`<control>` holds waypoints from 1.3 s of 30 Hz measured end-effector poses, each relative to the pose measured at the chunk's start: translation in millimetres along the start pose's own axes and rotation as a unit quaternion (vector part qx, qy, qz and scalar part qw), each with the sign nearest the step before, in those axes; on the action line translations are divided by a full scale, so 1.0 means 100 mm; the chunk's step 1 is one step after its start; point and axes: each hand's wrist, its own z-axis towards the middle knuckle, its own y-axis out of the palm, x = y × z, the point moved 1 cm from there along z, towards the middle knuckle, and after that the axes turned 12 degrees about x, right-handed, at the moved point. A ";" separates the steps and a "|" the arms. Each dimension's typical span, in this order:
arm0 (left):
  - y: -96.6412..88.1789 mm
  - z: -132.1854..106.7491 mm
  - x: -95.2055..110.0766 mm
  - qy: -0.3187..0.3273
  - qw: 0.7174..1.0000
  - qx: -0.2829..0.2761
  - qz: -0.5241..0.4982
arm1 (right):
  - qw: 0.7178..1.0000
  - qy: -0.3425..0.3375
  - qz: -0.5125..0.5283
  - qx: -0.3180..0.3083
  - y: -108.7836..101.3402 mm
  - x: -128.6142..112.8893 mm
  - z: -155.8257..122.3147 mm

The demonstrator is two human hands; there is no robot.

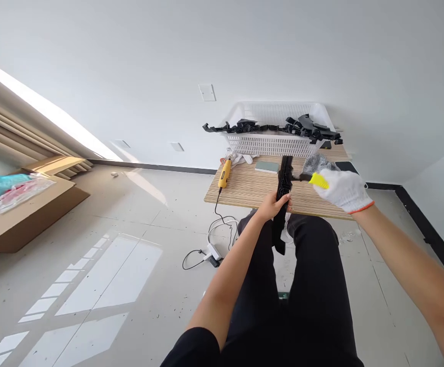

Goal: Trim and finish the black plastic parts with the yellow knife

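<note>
My bare left hand (273, 206) is closed around a long black plastic part (284, 176), which stands nearly upright at the table's front edge and hangs down between my knees. On my right hand (342, 189) is a white knitted glove with an orange cuff. It is closed on a yellow-handled tool (319, 180) whose dark narrow end points left and meets or nearly meets the black part's side. The tool's exact kind is not clear. A grey speckled cloth or glove (317, 163) lies just behind my right hand.
Behind, a white plastic basket (271, 145) holds several black plastic parts (306, 126), some overhanging its rim. A yellow corded rotary tool (225, 174), a grey-green block (266, 166) and white gloves (240, 158) lie on the wooden table (244, 196). Cables and a power strip (214, 251) are on the floor.
</note>
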 end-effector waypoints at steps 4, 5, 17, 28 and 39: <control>0.03 -0.01 0.00 0.018 0.998 -0.015 0.061 | 0.994 0.067 0.008 0.087 -0.10 0.07 0.08; 0.04 -0.01 -0.01 0.022 0.996 -0.024 0.086 | 0.995 0.050 0.009 0.090 -0.12 0.07 0.09; 0.05 -0.09 -0.01 0.016 0.996 -0.006 0.092 | 0.989 -0.109 -0.040 -0.096 -0.15 0.06 0.25; 0.05 -0.08 -0.01 0.013 0.996 0.002 0.092 | 0.998 0.060 0.003 0.029 -0.09 -0.06 0.11; 0.05 -0.12 0.01 0.027 0.993 0.015 0.114 | 0.995 -0.065 0.023 -0.067 -0.18 -0.17 0.09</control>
